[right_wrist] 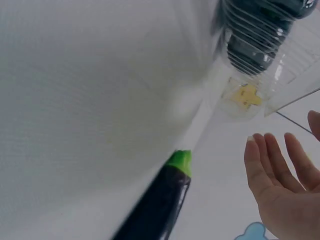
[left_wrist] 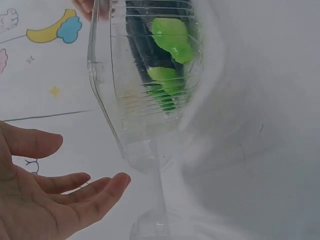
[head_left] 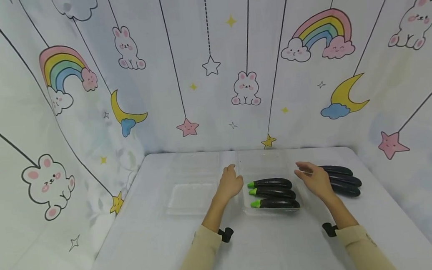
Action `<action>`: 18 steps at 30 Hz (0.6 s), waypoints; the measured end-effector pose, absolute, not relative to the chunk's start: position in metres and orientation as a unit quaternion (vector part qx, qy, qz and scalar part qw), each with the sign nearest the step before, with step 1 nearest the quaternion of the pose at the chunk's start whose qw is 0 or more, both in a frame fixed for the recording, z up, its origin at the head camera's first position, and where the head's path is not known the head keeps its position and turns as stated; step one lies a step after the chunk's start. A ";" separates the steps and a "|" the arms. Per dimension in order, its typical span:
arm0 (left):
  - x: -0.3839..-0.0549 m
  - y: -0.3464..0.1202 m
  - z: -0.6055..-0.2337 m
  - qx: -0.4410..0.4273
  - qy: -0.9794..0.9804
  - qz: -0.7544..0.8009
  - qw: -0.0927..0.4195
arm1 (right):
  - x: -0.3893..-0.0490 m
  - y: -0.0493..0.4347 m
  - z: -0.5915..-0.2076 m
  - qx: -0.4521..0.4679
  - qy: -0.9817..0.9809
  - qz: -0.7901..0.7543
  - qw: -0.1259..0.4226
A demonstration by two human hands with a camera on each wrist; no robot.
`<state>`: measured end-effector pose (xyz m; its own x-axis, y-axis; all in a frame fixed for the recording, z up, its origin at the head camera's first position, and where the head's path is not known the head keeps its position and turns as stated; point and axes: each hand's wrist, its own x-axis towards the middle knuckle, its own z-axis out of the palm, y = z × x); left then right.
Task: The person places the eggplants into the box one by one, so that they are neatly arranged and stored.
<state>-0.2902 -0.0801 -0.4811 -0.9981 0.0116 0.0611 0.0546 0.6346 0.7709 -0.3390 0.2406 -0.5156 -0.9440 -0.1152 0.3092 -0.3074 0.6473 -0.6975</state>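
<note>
Flanking the clear box [head_left: 274,212], hands [head_left: 230,184] [head_left: 317,182] hover loosely spread.

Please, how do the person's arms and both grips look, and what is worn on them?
The left sleeve and right sleeve are beige, ending on the forearms. A small black device shows just beyond the left one; a similar black device shows beyond the right. The left grip and right grip are bare, without gloves.

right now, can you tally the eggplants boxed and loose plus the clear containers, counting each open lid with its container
Boxed eggplants: 3
Loose eggplants: 3
Clear containers, left and right: 2
Total: 8
</note>
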 end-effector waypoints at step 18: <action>-0.322 -0.068 -0.499 0.059 -0.818 -0.573 0.002 | -0.364 0.247 -0.522 0.075 -0.822 0.559 -0.081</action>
<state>-0.3224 -0.0681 -0.4987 -0.9931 -0.0978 -0.0640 -0.0936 0.3373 0.9367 -0.3641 0.2474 -0.5224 -0.9756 -0.2135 -0.0505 -0.0316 0.3645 -0.9306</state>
